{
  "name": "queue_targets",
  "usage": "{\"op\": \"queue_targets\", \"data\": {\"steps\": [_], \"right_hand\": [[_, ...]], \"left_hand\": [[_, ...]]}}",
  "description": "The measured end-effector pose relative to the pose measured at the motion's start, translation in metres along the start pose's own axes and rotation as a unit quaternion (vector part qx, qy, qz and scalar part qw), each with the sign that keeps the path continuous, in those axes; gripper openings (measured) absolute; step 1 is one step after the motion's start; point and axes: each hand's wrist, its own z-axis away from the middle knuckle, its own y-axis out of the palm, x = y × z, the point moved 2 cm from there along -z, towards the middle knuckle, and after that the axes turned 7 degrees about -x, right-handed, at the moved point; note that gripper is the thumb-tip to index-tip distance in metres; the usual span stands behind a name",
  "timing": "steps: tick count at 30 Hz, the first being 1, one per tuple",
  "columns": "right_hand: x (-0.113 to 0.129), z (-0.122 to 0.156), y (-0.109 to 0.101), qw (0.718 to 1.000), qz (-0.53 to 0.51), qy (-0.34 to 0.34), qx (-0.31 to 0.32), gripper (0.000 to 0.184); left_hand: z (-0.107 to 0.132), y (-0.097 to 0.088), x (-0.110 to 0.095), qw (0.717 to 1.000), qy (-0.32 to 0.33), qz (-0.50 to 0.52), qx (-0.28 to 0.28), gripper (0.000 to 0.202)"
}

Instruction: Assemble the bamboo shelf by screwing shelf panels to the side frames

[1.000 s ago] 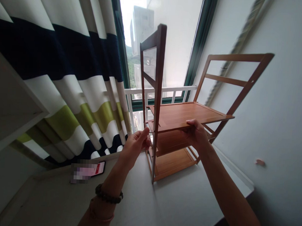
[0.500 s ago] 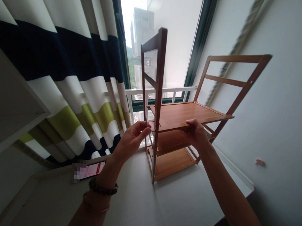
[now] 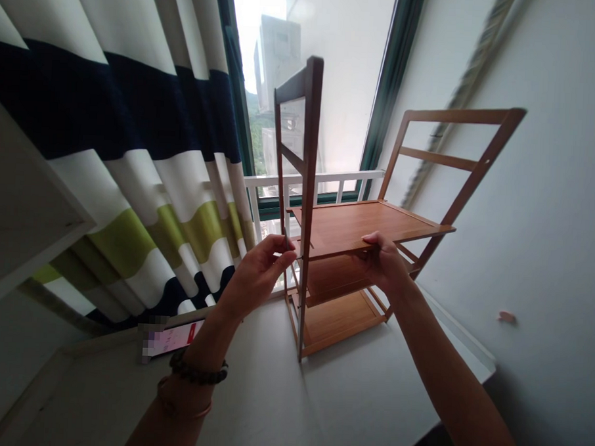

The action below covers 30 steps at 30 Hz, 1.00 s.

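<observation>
Wooden shelf rack stood on the white surface, just beyond both hands. The right hand had its fingers clasped on the top board at its front edge. The left hand had its fingers pinching a thin metal rod beside the front post. Fastening that corner seemed the step in hand; the next turn would call for a level, steady board.

2 bare forearms, dark beaded bracelet behind left hand, thin pinkish band beside it
</observation>
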Motion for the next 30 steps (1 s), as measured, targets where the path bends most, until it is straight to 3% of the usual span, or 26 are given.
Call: {"op": "queue_targets", "data": {"steps": [8, 30], "right_hand": [[-0.002, -0.001, -0.002, 0.999, -0.019, 0.005, 0.038, 0.010], [-0.002, -0.004, -0.006, 0.997, -0.032, 0.001, 0.077, 0.013]], "left_hand": [[0.004, 0.010, 0.001, 0.998, -0.014, 0.052, -0.037, 0.012], [0.005, 0.013, 0.003, 0.998, -0.020, 0.057, -0.032, 0.013]]}}
